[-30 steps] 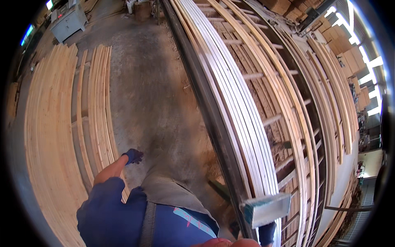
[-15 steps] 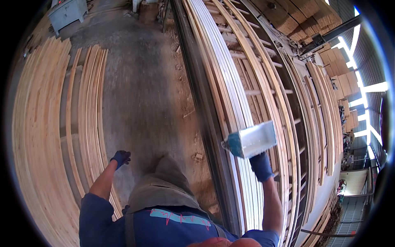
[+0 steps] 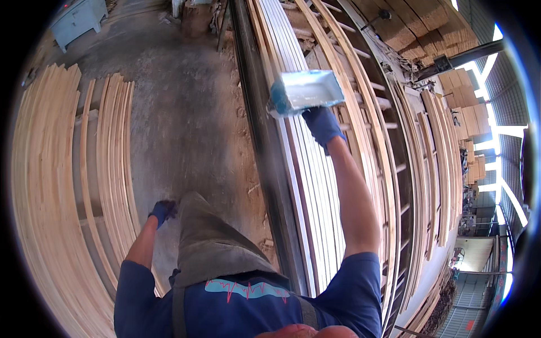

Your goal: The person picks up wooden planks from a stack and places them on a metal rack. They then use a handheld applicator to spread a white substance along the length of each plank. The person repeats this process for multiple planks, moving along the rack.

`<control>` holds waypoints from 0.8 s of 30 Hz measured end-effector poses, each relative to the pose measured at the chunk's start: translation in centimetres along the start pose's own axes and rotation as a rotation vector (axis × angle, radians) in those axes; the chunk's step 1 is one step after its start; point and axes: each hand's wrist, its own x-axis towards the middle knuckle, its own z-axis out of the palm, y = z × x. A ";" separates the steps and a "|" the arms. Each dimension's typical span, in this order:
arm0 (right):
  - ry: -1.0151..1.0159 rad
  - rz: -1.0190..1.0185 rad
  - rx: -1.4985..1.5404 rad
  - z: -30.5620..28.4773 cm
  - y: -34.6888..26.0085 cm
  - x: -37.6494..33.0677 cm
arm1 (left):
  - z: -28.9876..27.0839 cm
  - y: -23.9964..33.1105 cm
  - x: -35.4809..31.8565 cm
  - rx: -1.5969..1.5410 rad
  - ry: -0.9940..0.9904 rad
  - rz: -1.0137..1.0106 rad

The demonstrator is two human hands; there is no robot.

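Observation:
My right hand (image 3: 323, 126), in a dark blue glove, grips a box-shaped glue spreader (image 3: 313, 107) from its near side. The spreader is blue outside and coated white inside, with its open top facing up. It is over a row of long wooden strips (image 3: 324, 186) whose upper faces are white. Whether its underside touches them cannot be seen. My left hand (image 3: 163, 212), gloved too, hangs low beside my apron with loosely bent fingers and nothing in it. Nearest to it are the light wooden boards (image 3: 115, 152) on the left.
A dark metal rail (image 3: 256, 129) runs along the white strips. Bare strips (image 3: 360, 132) lie on a slatted rack to the right. A wide board stack (image 3: 45, 174) lies far left, beyond the concrete floor (image 3: 174, 112). A grey cabinet (image 3: 79, 22) stands at the back left.
My right arm has stretched forward, carrying the spreader farther along the strips, away from me. My left hand stays low by my side. The view has shifted slightly.

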 end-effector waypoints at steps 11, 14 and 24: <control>0.100 0.007 0.047 6.6 -5.7 38.8 | -16.3 13.5 10.9 -0.132 0.163 -0.240; 0.166 -0.043 0.083 7.8 -4.8 46.1 | -18.7 21.5 13.2 -0.167 0.158 -0.167; 0.065 0.260 0.212 4.3 -10.1 29.8 | -23.1 34.7 20.6 0.207 -0.071 -0.233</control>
